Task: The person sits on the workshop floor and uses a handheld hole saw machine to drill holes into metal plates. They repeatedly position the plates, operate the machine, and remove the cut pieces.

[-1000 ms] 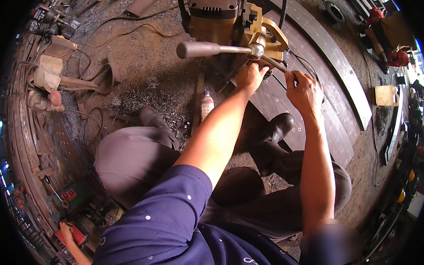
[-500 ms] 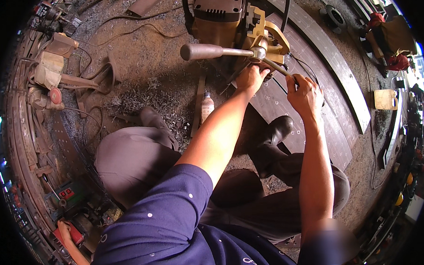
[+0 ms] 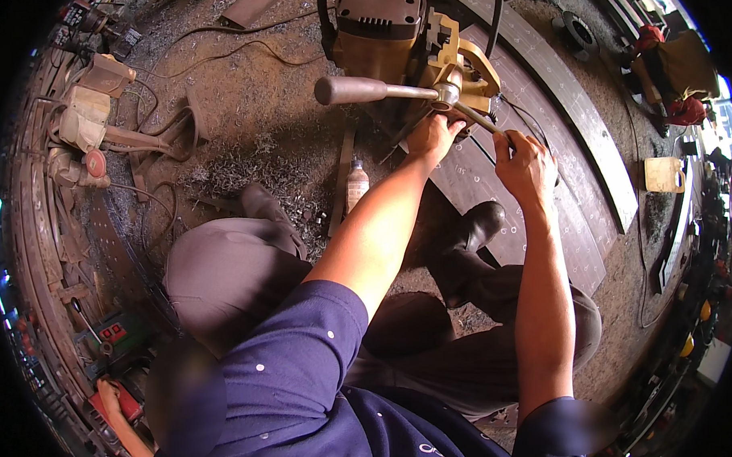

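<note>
A yellow and dark magnetic drill point(image 3: 380, 47) stands on flat steel plates point(image 3: 502, 191) at the far middle. From its metal hub point(image 3: 446, 95) spread the feed handle's spokes, one ending in a thick brown grip point(image 3: 349, 90). My right hand point(image 3: 527, 168) is closed around the spoke that points right and toward me. Just below the hub, my left hand point(image 3: 431, 139) reaches in at the drill's lower part, thumb out to the right. Its fingers are curled and partly hidden, so what they hold cannot be made out.
A plastic bottle point(image 3: 356, 184) stands left of my left forearm, near metal shavings point(image 3: 247, 164). Cables cross the dirty floor. Curved steel plates point(image 3: 614, 179) and a yellowish jerrycan point(image 3: 664, 174) are at right. Another person's hand point(image 3: 110, 394) touches a red thing at lower left.
Both my hands and the feed handle stay almost where they were. A dark blurred shape has come in at the lower left, beside my sleeve.
</note>
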### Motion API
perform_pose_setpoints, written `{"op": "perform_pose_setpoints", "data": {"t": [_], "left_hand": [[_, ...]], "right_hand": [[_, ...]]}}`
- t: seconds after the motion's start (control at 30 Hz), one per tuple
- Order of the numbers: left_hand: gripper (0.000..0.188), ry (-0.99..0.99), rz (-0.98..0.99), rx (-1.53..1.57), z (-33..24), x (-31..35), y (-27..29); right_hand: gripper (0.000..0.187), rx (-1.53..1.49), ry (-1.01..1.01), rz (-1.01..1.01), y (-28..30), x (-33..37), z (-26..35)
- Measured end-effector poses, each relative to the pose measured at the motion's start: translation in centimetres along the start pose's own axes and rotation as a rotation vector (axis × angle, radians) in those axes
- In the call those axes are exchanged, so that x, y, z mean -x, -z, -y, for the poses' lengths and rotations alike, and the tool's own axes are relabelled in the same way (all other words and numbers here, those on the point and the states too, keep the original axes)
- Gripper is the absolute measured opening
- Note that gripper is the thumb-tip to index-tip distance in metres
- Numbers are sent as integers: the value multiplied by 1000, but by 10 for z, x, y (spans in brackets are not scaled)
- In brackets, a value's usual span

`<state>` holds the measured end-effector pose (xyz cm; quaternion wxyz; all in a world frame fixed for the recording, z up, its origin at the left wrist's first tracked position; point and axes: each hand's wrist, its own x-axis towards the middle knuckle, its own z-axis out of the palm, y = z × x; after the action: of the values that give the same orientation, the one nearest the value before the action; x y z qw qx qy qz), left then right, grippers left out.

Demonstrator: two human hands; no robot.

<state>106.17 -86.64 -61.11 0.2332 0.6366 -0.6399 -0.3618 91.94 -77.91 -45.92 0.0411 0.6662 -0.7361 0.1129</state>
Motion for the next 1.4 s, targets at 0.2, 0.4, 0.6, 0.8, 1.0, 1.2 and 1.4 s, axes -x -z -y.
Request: {"op": "perform_pose_setpoints", "data": {"t": [0.2,0.4,0.6,0.8,1.0,1.2,1.4], "left_hand": [[56,6,32,-6,-5,2,0],[57,41,-14,-28,-7,4,0],[49,-251,243,43,37,17,15],[48,211,940,-132,46,32,100],[44,64,59,-368,76,-2,311],[70,74,-264,-231,-96,38,347],[89,57,-128,-456,-100,56,295]], "right_hand": [[32,-39,-58,38,-1,1,-3],[33,-46,-60,49,3,1,0],[35,-39,0,33,9,-5,17],[40,-16,-161,162,24,-5,-7],[38,-50,-123,63,42,-8,42],[33,-61,-5,198,34,-8,106],[45,-254,-55,576,-57,42,162]]}}
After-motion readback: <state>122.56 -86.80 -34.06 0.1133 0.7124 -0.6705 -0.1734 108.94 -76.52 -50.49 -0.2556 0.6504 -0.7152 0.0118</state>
